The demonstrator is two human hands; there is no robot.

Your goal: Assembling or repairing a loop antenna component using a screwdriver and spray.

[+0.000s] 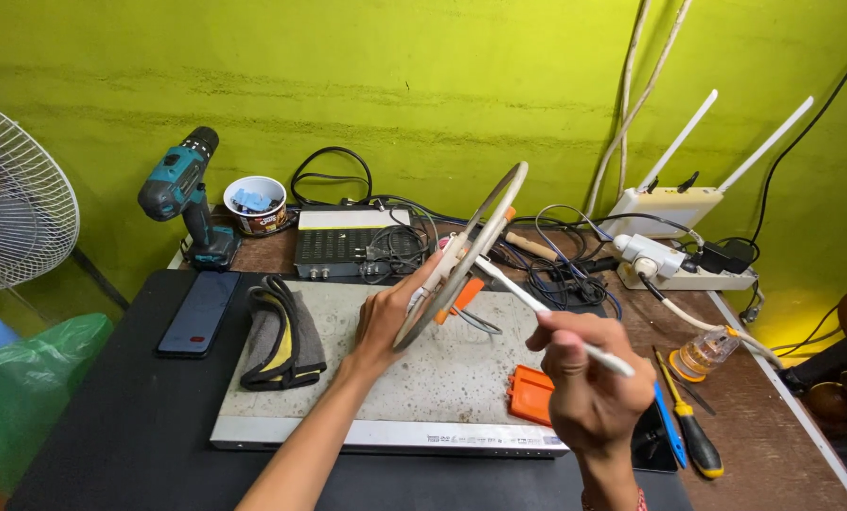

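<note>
Ring-shaped device [461,255], a pale hoop with orange fittings, is standing tilted on edge above the grey slab [395,378] in the middle of the worktop [111,426]. We are steadying it with our left hand [386,317], whose fingers are wrapped on the lower rim. Our right hand [584,378] is pinching a thin white tool [537,308] like a pen, its tip reaching in toward the orange part near the hoop's centre.

We are judging the grip as the weak point: the hoop is being held low and from one side only, so a push from the tool could be twisting it out of our fingers and dropping it onto the slab. The loose wires [480,322] hanging under the hoop look thin, and we could be snagging them with the tool shaft. An orange cover [531,395] is lying just beside our right wrist at the slab's edge; an elbow shift could be nudging it off. The screwdrivers [684,426] to the right lie near the worktop edge too. The tangle of black cables [556,274] behind the hoop is close enough that a swing backward could be catching them. The phone [196,312] and the folded cloth [282,331] are lying well apart on the left.
</note>
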